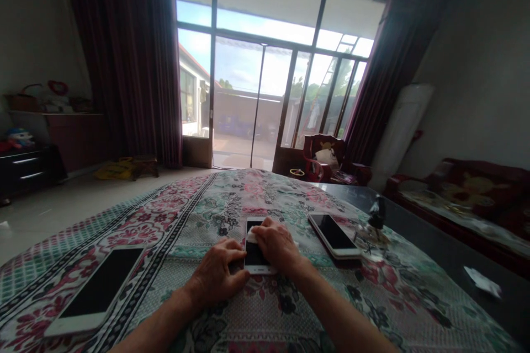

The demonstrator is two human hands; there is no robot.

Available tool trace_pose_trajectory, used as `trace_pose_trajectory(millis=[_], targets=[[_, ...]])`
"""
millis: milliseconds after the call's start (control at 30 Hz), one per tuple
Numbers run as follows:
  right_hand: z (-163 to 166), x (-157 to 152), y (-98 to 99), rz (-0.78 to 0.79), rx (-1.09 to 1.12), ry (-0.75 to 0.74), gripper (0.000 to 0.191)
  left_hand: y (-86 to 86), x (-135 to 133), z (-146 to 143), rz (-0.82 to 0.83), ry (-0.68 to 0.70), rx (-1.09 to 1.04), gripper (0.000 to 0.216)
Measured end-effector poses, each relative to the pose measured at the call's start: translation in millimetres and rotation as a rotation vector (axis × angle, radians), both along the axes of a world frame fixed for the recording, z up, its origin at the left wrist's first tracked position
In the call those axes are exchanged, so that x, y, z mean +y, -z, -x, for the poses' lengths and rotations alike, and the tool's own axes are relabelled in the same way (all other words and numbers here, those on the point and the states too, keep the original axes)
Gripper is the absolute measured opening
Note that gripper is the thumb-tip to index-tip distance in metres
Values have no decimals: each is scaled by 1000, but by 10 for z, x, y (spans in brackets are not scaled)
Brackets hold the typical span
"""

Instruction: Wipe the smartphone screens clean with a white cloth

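A white smartphone (255, 256) with a dark screen lies flat in the middle of the patterned tablecloth. My left hand (219, 270) grips its left edge, forefinger on the side and thumb near the lower corner. Over the upper part of the screen is my right hand (275, 240), its fingers closed on a small white wipe (250, 234) pressed to the glass. Most of the wipe is hidden under the fingers. To the right, a second white smartphone (333, 233) lies face up, while a third smartphone (99, 287) rests at the left.
A clear bottle with a black top (376, 218) stands right of the second phone. Crumpled white paper (483, 281) lies on the dark surface (439, 242) at the right. The floral tablecloth (186, 309) spreads beneath the phones. Beyond are glass doors, a wooden chair (325, 154) and a sofa.
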State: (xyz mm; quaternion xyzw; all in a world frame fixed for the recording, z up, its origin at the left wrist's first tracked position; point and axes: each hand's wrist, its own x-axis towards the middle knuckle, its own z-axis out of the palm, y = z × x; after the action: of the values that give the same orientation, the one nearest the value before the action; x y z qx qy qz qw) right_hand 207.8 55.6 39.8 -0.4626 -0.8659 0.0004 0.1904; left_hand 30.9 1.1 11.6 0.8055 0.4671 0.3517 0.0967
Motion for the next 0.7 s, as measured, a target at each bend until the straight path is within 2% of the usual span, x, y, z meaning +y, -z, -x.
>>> trace_pose_trajectory(millis=[67, 167, 433, 567, 633, 700], targets=[[16, -8, -20, -11, -27, 23, 27, 4, 7, 10, 19, 1, -9, 23], [10, -62, -55, 14, -55, -31, 25, -8, 8, 17, 42, -2, -25, 23], [-127, -223, -156, 242, 33, -263, 30, 17, 27, 15, 35, -11, -41, 9], [-173, -160, -113, 236, 81, -298, 32, 63, 42, 12, 23, -81, 24, 37], [-168, -116, -82, 196, 90, -241, 30, 67, 34, 16, 32, -80, 76, 49], [-144, -75, -58, 148, 85, -157, 29, 52, 23, 20, 48, -63, 118, 52]])
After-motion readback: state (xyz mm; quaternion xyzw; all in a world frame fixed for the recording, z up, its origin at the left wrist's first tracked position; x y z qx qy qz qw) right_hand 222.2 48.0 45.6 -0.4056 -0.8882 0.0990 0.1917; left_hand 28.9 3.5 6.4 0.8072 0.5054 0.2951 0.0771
